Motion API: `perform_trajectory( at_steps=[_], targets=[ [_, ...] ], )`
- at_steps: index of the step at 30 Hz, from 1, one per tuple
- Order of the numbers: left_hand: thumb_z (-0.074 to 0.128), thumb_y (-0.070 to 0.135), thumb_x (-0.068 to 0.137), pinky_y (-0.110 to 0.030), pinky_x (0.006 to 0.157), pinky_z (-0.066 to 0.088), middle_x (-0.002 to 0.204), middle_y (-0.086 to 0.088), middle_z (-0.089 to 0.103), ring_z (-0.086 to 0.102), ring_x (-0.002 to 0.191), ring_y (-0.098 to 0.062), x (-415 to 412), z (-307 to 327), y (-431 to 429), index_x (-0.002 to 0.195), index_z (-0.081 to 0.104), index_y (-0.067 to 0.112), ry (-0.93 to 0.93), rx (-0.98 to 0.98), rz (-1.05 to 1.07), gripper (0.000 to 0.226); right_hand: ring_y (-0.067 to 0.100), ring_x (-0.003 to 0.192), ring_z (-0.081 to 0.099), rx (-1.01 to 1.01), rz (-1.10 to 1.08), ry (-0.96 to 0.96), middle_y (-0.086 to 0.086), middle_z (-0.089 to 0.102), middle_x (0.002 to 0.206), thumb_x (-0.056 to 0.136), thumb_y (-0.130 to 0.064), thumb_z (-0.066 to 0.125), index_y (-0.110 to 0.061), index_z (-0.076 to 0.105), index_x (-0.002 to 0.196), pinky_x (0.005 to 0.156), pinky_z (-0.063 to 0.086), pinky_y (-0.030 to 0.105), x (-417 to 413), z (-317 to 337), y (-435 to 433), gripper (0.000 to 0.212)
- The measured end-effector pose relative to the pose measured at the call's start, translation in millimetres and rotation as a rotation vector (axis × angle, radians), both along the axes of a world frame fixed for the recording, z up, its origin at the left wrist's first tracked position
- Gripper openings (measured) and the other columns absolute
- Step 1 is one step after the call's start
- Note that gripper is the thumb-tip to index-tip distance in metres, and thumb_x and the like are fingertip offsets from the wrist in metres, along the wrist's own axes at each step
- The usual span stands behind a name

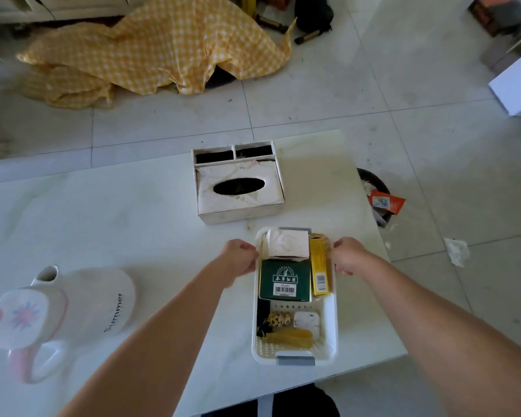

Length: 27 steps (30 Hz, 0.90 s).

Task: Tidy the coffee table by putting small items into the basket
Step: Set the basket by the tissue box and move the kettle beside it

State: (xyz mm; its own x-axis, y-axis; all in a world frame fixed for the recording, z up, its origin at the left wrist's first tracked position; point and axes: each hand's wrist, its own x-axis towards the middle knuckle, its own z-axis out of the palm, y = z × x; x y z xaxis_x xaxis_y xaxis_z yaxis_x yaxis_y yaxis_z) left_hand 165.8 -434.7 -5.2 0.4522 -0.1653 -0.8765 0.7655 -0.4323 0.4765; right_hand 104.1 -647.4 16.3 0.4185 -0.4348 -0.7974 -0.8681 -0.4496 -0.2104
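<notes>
White basket (331,323), both hands gripping sides

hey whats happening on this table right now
A person grips a white basket by its long sides, left hand and right hand near its far end. It already holds a green box, a yellow box, a small white box and some trinkets. A tissue box holder and a white kettle sit on the table outside it.
</notes>
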Motion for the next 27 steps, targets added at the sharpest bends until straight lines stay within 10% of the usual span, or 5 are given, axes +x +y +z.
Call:
perform_trajectory(
  at_steps=[7,12,21,27],
  targets=[
    [0.06,-0.006,0.084,-0.043,0.101,0.048,0.097,-0.009,0.063,0.06,0.112,-0.032,6.9,-2.7,-74.3,0.088,0.058,0.01,-0.059,-0.048,0.023,0.016,0.022,0.082,0.057,-0.044,-0.156,-0.104,0.01,0.062,0.099,0.094,-0.01,0.047,-0.005,0.059,0.107,0.072,0.044,0.033,13.9,6.4,-61.6,0.018],
    [0.053,-0.009,0.087,-0.038,0.076,0.047,0.123,-0.007,0.056,0.054,0.108,-0.024,24.2,8.5,-127.4,0.125,0.043,0.024,0.028,-0.216,0.156,0.051,0.014,0.07,0.055,0.012,-0.243,-0.182,0.004,0.059,0.086,0.092,-0.011,0.046,-0.012,0.052,0.12,0.064,0.049,0.031,52.4,7.6,-104.5,0.028],
    [0.044,-0.01,0.09,-0.051,0.106,0.042,0.153,-0.001,0.034,0.039,0.136,-0.027,65.3,4.2,-180.8,0.15,0.025,0.03,-0.148,-0.166,0.164,0.074,0.014,0.073,0.06,0.16,-0.21,-0.347,0.004,0.068,0.101,0.096,-0.008,0.035,-0.019,0.06,0.12,0.067,0.049,0.03,110.6,12.8,-150.2,0.036],
    [0.035,-0.012,0.088,-0.043,0.097,0.045,0.118,0.006,0.057,0.05,0.114,-0.019,99.0,1.4,-195.5,0.132,0.05,0.023,-0.228,-0.122,0.194,0.058,0.022,0.133,0.043,0.231,-0.095,-0.375,0.001,0.026,0.159,0.094,-0.001,0.039,-0.028,0.015,0.154,0.1,0.044,0.041,152.2,7.4,-165.9,0.07]
  ],
)
